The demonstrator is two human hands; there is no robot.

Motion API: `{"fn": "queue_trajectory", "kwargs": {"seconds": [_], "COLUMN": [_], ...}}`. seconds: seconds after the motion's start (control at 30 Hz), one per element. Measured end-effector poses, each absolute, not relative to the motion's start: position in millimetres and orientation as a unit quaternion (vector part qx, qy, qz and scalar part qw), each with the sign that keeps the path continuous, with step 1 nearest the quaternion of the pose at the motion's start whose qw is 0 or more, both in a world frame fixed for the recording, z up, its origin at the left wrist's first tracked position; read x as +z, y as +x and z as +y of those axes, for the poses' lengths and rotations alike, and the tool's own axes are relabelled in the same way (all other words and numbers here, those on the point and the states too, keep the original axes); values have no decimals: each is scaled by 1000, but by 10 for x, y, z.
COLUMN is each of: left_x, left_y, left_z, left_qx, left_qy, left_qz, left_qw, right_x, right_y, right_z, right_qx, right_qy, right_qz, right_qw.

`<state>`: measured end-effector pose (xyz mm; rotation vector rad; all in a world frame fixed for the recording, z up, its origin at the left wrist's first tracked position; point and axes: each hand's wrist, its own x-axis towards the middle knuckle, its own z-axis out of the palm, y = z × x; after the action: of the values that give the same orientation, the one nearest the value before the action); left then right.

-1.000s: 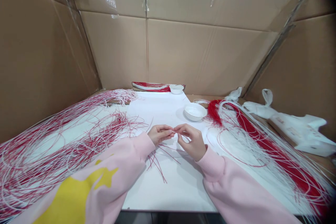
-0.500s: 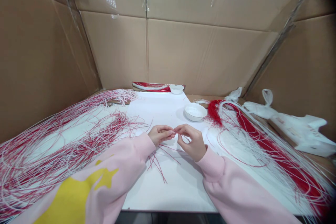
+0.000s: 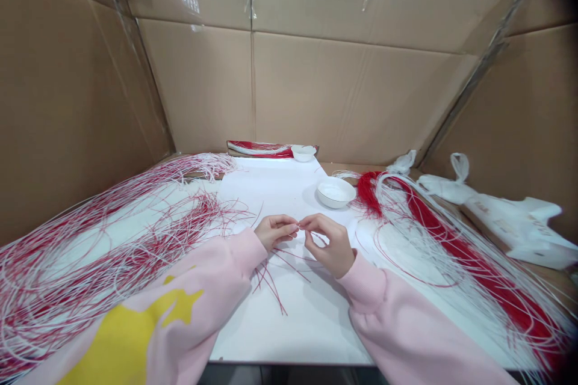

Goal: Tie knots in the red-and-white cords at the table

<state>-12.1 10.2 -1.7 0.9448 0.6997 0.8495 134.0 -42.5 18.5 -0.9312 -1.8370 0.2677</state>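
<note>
since these red and white strands [image 3: 271, 284] are thin, light and springy, they will likely slip, so a pinch near one end seems best. the left hand [image 3: 275, 231] and right hand [image 3: 327, 243] are half closed, fingertips [image 3: 295, 227] meeting over white paper [image 3: 271, 192] on the desk [image 3: 343, 166]; any strand between them is too fine to see, and loose strands lie just below.

We're looking at a makeshift craft workspace, cardboard panels [image 3: 194, 84] walling in a low bench, white paper sheet [image 3: 266, 192] on top, heaps of red-and-white cord [image 3: 456, 246] laid out
</note>
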Motion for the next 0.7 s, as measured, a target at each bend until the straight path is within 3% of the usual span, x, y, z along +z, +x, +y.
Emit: {"fn": "queue_trajectory", "kwargs": {"seconds": [0.7], "left_x": [-33], "left_y": [-123], "left_z": [91], "left_qx": [392], "left_qy": [409], "left_qz": [289], "left_qw": [772], "right_x": [182], "right_y": [1337], "right_z": [-426], "right_qx": [130], "right_qy": [-385], "right_qz": [-754], "right_qw": [516]}}
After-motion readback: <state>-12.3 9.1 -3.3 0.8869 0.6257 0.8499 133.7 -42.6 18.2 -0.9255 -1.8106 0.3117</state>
